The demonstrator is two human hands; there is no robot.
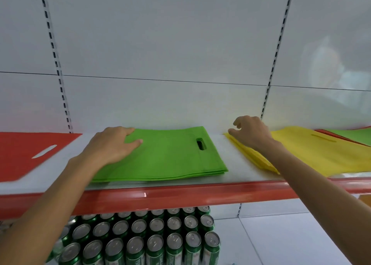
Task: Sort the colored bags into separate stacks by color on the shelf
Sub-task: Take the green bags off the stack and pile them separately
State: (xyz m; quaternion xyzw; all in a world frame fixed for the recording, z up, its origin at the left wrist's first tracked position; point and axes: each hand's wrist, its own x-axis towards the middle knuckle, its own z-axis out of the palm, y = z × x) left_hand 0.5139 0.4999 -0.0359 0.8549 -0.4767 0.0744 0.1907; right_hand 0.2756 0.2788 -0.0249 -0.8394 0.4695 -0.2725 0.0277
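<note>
The fingers [135, 141] of the left hand [112, 144] are lying straight and slightly spread, pressing flat on the green stack [170, 154] and gripping nothing. The fingers [237, 122] of the right hand [253, 133] are hanging loosely curled over the far left corner of the yellow stack [301, 152]; we are not able to tell whether they are pinching that corner or merely touching it. We are judging the sort to be well advanced: green is sitting squared under the left fingers, yellow is gathering under the right, and a red bag [24, 152] is lying flat well left of the left fingers. Work is outstanding to the right of the right fingers, where a red strip [329, 135] and a green piece [353, 134] are showing mixed at the yellow stack's far edge; which overlaps which we cannot tell. For room, a bare strip of shelf [234, 158] is lying open between the two sets of fingers. The back panel [160, 104] is standing just beyond the fingertips, limiting travel that way, and the yellow stack's near edge is running up to the shelf's front lip on the wrist side. Cans [140, 240] are standing below.
</note>
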